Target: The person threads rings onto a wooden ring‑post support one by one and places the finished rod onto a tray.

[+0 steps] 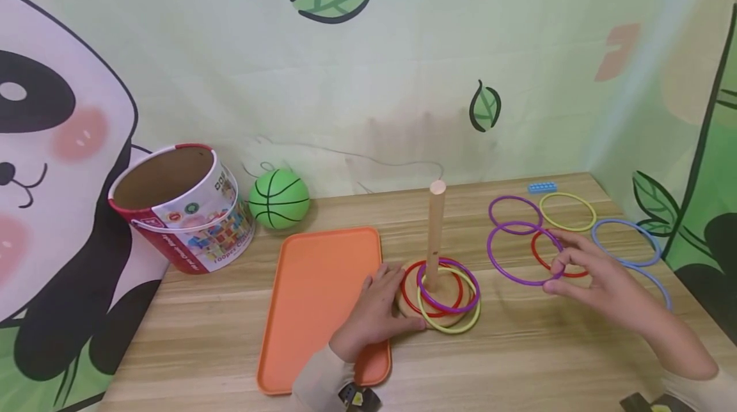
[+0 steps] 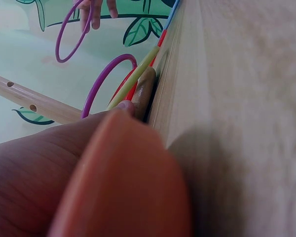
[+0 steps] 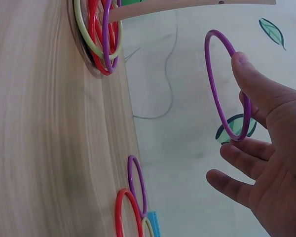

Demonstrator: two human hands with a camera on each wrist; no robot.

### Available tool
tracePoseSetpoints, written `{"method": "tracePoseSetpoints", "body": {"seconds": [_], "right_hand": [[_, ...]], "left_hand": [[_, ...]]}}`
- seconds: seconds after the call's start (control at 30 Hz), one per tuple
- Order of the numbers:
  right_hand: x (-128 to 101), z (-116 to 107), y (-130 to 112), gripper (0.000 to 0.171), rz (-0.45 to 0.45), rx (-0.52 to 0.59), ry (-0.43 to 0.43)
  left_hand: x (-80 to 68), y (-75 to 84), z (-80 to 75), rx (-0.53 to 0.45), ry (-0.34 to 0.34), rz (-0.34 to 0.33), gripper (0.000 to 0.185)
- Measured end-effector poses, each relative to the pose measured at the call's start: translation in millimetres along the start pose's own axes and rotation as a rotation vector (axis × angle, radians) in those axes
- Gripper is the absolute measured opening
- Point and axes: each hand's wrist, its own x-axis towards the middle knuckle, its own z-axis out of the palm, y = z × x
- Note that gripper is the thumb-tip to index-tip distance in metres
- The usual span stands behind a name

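My right hand (image 1: 599, 277) pinches a purple ring (image 1: 521, 253) clear above the table, right of the peg (image 1: 434, 233). My left hand (image 1: 377, 309) presses the peg base (image 1: 410, 309), fingers relaxed, beside the orange tray (image 1: 313, 297) edge.

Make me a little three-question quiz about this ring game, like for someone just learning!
1. True or false: the right hand pinches a purple ring.
2. How many rings lie round the peg? A) one B) three C) five
3. Fill in: the left hand touches the peg's wooden ____.

Key: 1 true. 2 B: a red, a purple and a yellow one. 3 base.
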Motion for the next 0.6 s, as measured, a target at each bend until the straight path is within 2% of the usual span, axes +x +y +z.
{"method": "tracePoseSetpoints", "body": {"seconds": [0.3,0.6], "right_hand": [[8,-5,-5,0.043,0.008,0.002,0.019],[17,-13,-13,0.042,0.000,0.015,-0.014]], "left_hand": [[0.5,-0.9,0.7,-0.003,0.003,0.003,0.106],[0.9,-0.1,-0.5,0.017,0.007,0.018,0.106]]}}
